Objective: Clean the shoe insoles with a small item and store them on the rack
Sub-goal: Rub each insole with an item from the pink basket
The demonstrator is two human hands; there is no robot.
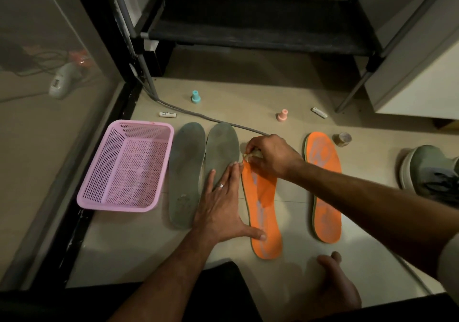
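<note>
Insole [263, 207], orange, could skid under my scrubbing, since my left hand [221, 207] only presses spread fingers while my right hand [269, 157] pinches a small wad [249, 156].

We've got open tile between the two orange insoles [263, 212] [324, 190]. Left, the grey insoles [186, 172] [222, 145] lie tight together, the pink basket [99, 197] close beside. A grey cable [203, 116] crosses toward the rack shelf [260, 23].
</note>
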